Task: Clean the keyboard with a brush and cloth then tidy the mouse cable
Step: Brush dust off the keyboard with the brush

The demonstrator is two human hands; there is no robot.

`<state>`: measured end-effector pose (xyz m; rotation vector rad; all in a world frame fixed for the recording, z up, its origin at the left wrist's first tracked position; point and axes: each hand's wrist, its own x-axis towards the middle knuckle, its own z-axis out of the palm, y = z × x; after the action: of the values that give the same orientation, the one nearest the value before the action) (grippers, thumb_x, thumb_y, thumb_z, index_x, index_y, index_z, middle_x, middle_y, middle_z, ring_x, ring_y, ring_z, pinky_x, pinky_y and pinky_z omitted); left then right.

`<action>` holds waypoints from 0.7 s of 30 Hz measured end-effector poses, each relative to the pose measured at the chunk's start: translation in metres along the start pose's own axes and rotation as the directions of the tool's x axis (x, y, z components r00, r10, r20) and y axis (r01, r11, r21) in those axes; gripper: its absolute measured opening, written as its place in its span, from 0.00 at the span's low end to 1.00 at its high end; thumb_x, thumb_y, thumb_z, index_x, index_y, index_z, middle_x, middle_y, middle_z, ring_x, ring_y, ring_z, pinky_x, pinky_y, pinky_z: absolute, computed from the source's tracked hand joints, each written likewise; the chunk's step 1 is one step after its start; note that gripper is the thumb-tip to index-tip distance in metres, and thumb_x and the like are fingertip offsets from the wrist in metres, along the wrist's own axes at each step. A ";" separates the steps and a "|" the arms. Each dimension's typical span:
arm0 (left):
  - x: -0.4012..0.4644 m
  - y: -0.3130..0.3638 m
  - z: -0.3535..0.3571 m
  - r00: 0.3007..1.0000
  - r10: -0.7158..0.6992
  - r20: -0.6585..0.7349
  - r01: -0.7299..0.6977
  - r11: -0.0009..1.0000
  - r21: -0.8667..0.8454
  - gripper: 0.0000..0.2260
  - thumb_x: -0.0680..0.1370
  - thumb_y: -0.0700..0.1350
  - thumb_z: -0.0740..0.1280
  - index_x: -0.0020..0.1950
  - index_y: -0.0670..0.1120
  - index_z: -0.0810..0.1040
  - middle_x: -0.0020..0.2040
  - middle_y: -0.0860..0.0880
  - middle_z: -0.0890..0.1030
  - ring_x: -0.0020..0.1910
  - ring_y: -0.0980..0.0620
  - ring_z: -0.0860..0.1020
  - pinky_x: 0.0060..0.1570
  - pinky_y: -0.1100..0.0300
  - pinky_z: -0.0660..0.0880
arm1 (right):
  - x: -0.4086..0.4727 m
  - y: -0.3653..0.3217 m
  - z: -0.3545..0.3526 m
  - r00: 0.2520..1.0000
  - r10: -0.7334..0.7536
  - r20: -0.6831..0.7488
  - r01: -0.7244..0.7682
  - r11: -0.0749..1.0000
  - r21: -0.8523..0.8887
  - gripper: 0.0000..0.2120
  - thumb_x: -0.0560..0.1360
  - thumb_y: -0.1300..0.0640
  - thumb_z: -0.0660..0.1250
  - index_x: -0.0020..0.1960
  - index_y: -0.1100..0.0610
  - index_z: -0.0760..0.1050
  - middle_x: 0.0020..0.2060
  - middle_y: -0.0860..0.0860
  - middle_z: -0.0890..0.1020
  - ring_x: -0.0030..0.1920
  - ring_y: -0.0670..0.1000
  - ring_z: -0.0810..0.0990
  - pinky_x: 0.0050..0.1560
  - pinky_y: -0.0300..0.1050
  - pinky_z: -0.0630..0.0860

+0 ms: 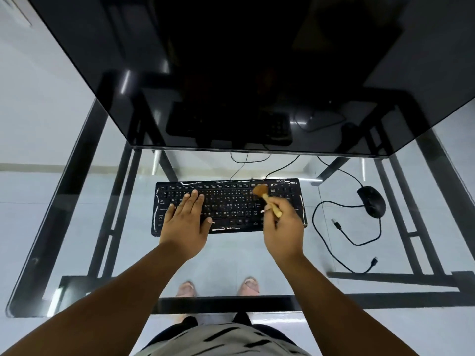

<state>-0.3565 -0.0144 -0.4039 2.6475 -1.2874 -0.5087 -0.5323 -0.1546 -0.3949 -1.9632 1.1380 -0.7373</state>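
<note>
Left hand [185,222]: your flat, straight fingers press the keyboard [228,206].
Right hand [280,224]: you grip the brush [266,197], bristles on the upper keys.
Keyboard: black, white-streaked edges, mid-desk.

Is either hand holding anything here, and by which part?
The right hand grips a brush by its wooden handle, bristles on the keyboard. The left hand rests flat on the keys, holding nothing.
</note>
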 end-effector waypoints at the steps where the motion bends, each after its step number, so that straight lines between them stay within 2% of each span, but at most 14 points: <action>1: -0.001 0.000 0.000 1.000 -0.003 -0.015 0.003 1.000 -0.008 0.28 0.81 0.57 0.51 0.79 0.49 0.50 0.80 0.52 0.49 0.78 0.53 0.46 0.75 0.50 0.45 | -0.001 0.001 0.000 0.999 0.004 -0.040 -0.004 1.000 -0.005 0.12 0.77 0.52 0.61 0.58 0.54 0.77 0.44 0.49 0.83 0.38 0.49 0.78 0.39 0.42 0.75; 3: -0.007 -0.021 -0.006 0.999 -0.006 -0.049 0.004 1.000 -0.025 0.29 0.80 0.57 0.53 0.79 0.48 0.50 0.80 0.51 0.50 0.78 0.52 0.47 0.76 0.50 0.45 | -0.006 -0.017 0.017 0.999 -0.045 -0.007 0.045 0.998 0.053 0.12 0.78 0.54 0.62 0.59 0.56 0.76 0.43 0.49 0.81 0.36 0.45 0.76 0.37 0.37 0.71; 6: -0.012 -0.041 -0.008 0.998 -0.022 -0.063 0.020 0.999 -0.039 0.33 0.79 0.60 0.54 0.79 0.47 0.49 0.80 0.50 0.50 0.78 0.52 0.47 0.76 0.50 0.46 | -0.012 -0.038 0.032 0.974 -0.136 0.182 0.111 0.983 0.145 0.11 0.79 0.59 0.65 0.60 0.58 0.78 0.39 0.46 0.79 0.31 0.43 0.74 0.32 0.30 0.66; 9: -0.018 -0.070 -0.013 0.996 -0.064 -0.068 0.060 0.997 -0.056 0.39 0.76 0.66 0.55 0.79 0.46 0.48 0.80 0.48 0.50 0.78 0.51 0.48 0.75 0.49 0.47 | -0.021 -0.054 0.058 0.943 -0.143 0.299 0.116 0.988 0.106 0.12 0.78 0.58 0.65 0.61 0.56 0.79 0.38 0.42 0.79 0.31 0.40 0.73 0.33 0.28 0.64; 11: -0.022 -0.084 -0.016 0.996 -0.070 -0.049 0.066 0.996 -0.066 0.42 0.74 0.69 0.55 0.79 0.46 0.47 0.80 0.48 0.49 0.78 0.51 0.47 0.75 0.49 0.47 | -0.023 -0.057 0.070 0.973 -0.107 0.207 0.105 0.994 0.021 0.14 0.77 0.54 0.63 0.61 0.54 0.78 0.41 0.43 0.80 0.32 0.37 0.71 0.36 0.29 0.64; 13: -0.026 -0.099 -0.019 0.997 -0.080 -0.002 0.080 0.994 -0.069 0.45 0.73 0.72 0.55 0.79 0.47 0.44 0.80 0.49 0.45 0.78 0.51 0.45 0.75 0.50 0.46 | -0.026 -0.064 0.083 0.990 -0.091 0.110 0.091 0.996 0.006 0.15 0.77 0.52 0.61 0.61 0.55 0.77 0.43 0.47 0.82 0.34 0.39 0.71 0.37 0.32 0.66; 14: -0.028 -0.105 -0.019 0.996 -0.083 0.031 0.085 0.995 -0.061 0.46 0.72 0.73 0.54 0.79 0.47 0.42 0.80 0.49 0.43 0.78 0.52 0.44 0.75 0.51 0.46 | -0.027 -0.069 0.087 0.986 -0.113 0.123 0.109 0.993 0.037 0.14 0.78 0.53 0.61 0.61 0.55 0.77 0.43 0.47 0.81 0.34 0.38 0.71 0.37 0.31 0.66; 16: -0.031 -0.116 -0.019 0.992 -0.089 0.093 0.093 0.995 -0.044 0.48 0.71 0.74 0.54 0.79 0.47 0.39 0.79 0.49 0.40 0.78 0.52 0.42 0.75 0.52 0.46 | -0.031 -0.080 0.097 0.950 -0.188 0.249 0.167 0.981 0.103 0.13 0.78 0.57 0.64 0.61 0.56 0.77 0.43 0.46 0.81 0.33 0.38 0.73 0.36 0.27 0.64; 18: -0.035 -0.126 -0.017 0.988 -0.082 0.131 0.087 0.995 -0.037 0.49 0.71 0.73 0.56 0.78 0.47 0.38 0.79 0.49 0.39 0.78 0.52 0.41 0.74 0.53 0.46 | -0.036 -0.089 0.108 0.911 -0.221 0.348 0.209 0.975 0.071 0.13 0.78 0.59 0.64 0.61 0.56 0.78 0.45 0.46 0.81 0.33 0.37 0.73 0.35 0.25 0.63; 21: -0.039 -0.132 -0.011 0.991 -0.047 0.126 0.049 0.999 -0.015 0.50 0.71 0.72 0.59 0.78 0.47 0.37 0.78 0.51 0.37 0.77 0.52 0.38 0.73 0.55 0.43 | -0.038 -0.088 0.118 0.949 -0.208 0.236 0.218 0.976 -0.015 0.13 0.78 0.58 0.63 0.60 0.57 0.77 0.50 0.50 0.83 0.37 0.37 0.70 0.39 0.25 0.62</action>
<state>-0.2776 0.0979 -0.4218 2.6750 -1.2480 -0.7018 -0.4175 -0.0550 -0.3931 -2.1658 0.8146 -0.5758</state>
